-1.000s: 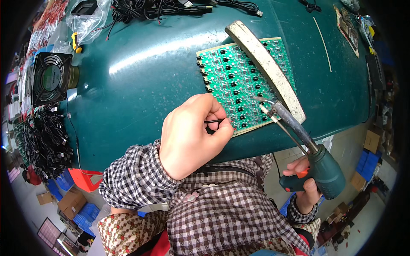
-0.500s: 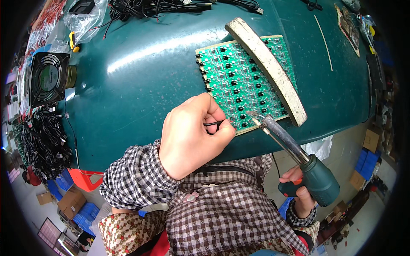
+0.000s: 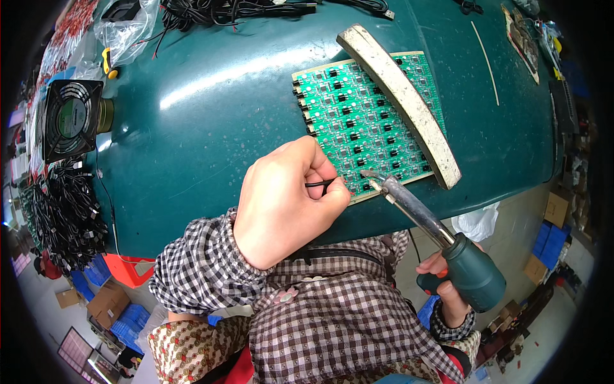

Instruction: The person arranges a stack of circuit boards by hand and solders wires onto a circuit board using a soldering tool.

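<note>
A panel of green circuit boards (image 3: 332,115) with rows of small black parts lies on the table, a worn pale bar (image 3: 409,105) resting slantwise across it. My left hand (image 3: 284,198) is closed at the panel's near left corner, pinching a thin black cable (image 3: 318,184) whose end points at the boards. My right hand (image 3: 444,275) grips a green gun-shaped soldering iron (image 3: 476,272). Its metal tip reaches over the near edge of the panel, just right of my left fingertips. Whether the tip touches a board I cannot tell.
On the left stand a black fan (image 3: 72,120) and a heap of black cables (image 3: 64,214). More black cables (image 3: 236,11) lie along the far edge, near a yellow-handled screwdriver (image 3: 107,63). A thin pale stick (image 3: 486,64) lies at the right on the green table (image 3: 198,147).
The soldering iron's tip has moved a little to the left, closer to my left fingertips. My left hand has shifted only slightly and still pinches the cable.
</note>
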